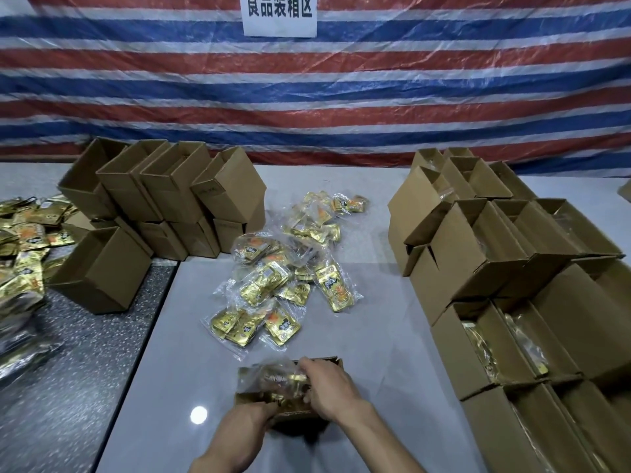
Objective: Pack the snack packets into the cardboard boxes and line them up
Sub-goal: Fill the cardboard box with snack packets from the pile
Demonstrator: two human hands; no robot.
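Logged: one open cardboard box (326, 362), centre, at the table's near edge. Left hand (254, 418) gripped its near wall. Right hand (327, 387) pinched bagged snack packets (273, 377) inside it. Loose packets (273, 278) lay beyond. I saw bare table (375, 336) between them and the filled boxes (512, 302) on the right.

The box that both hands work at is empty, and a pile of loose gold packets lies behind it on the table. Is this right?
Not empty: the head view shows gold packets in the box, held by the fingers of the right hand, while the left hand holds its near side. The pile does lie behind it on the table.
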